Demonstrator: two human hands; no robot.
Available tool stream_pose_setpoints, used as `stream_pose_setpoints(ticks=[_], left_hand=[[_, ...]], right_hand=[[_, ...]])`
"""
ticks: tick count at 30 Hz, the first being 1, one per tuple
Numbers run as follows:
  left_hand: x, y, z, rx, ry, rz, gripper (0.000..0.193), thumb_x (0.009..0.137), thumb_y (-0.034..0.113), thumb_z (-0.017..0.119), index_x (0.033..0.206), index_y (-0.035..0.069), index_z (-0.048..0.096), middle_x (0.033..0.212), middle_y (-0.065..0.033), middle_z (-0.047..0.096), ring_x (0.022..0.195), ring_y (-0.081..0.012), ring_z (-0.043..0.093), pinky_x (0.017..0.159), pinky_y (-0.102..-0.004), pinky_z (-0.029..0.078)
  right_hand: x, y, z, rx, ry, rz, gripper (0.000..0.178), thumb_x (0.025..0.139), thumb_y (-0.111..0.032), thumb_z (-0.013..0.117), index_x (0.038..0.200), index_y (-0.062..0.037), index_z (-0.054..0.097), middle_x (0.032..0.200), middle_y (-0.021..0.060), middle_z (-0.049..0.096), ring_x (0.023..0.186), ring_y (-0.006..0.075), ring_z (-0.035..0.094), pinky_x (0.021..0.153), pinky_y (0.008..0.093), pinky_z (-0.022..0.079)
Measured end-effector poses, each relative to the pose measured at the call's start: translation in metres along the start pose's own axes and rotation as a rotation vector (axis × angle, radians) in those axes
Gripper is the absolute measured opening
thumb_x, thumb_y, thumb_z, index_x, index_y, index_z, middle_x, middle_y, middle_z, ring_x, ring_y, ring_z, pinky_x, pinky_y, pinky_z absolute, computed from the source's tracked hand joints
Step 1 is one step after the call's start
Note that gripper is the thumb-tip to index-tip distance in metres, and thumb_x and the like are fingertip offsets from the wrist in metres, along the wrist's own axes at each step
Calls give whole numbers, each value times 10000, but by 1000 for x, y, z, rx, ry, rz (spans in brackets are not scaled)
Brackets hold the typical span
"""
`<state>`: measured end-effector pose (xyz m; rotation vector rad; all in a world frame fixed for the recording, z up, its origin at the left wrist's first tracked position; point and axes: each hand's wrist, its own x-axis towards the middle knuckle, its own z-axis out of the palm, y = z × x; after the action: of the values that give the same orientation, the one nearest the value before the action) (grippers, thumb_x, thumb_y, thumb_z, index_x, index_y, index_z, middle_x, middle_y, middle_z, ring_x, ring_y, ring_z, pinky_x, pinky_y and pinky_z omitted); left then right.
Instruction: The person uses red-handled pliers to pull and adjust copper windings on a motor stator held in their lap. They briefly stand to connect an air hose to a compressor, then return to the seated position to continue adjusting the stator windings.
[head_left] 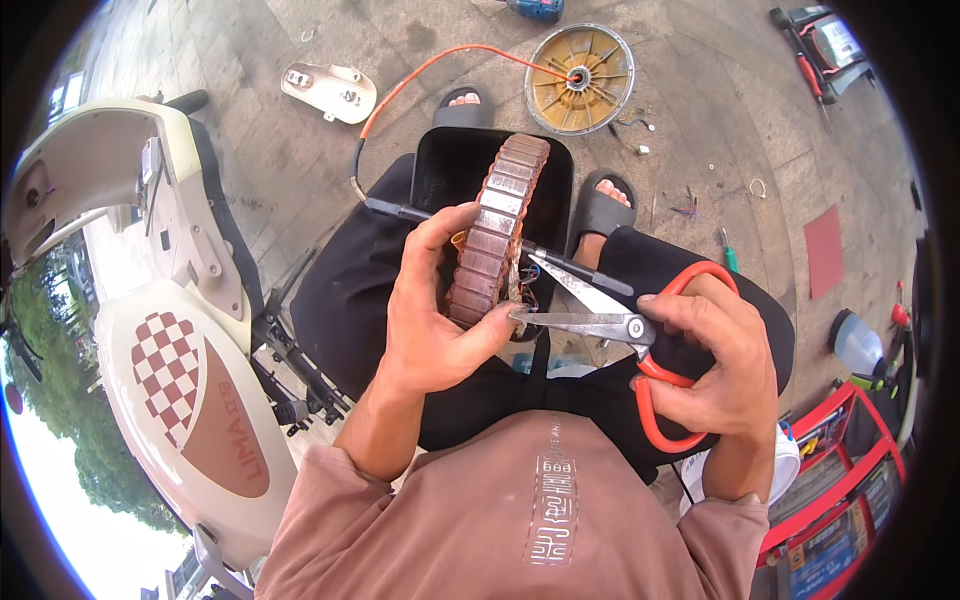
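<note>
My left hand (pixel 425 325) grips a ring-shaped motor stator (pixel 490 235) on edge above my lap, its metal teeth and copper windings facing up. A dark axle (pixel 580 268) sticks out on its right, and a black cable sleeve (pixel 395 209) leads off on its left. In my right hand (pixel 735 370) is a pair of scissors (pixel 632 328) with red handles. The blades stand apart beside thin wires (pixel 530 283) at the stator's right face. The lower blade's tip meets my left thumb; whether anything lies between the blades I cannot tell.
Behind the stator is a black tub (pixel 435 155). An orange cable (pixel 430 52) arcs to a round motor cover (pixel 545 105) on the paving. A cream scooter body (pixel 190 390) stands at the left. A green-handled screwdriver (pixel 730 258), red sheet (pixel 824 252) and red tool rack (pixel 840 415) are at the right.
</note>
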<state>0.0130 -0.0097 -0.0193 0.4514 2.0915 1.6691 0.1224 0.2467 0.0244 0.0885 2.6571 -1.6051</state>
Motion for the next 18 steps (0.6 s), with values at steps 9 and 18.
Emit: stream_pose_setpoints(ticks=[9,18], left_hand=[[-5,-5,-4,2,-35,55,883,653,106,836,1396,-24,377,1281,-123,487,1142,-207,536,995,-349,444],[-10,-13,3,-114,11,76,974,633,259,954,1369,-11,376,1254,-129,496,1126,-207,540,972,-344,452]], right_hand=[[-1,-1,11,-127,4,31,479,575,-95,812,1038,-66,693,815,81,571,674,259,585,570,359,459],[-1,-7,18,-199,2,25,490,569,-116,822,1042,-80,700,819,67,569,675,255,590,555,368,457]])
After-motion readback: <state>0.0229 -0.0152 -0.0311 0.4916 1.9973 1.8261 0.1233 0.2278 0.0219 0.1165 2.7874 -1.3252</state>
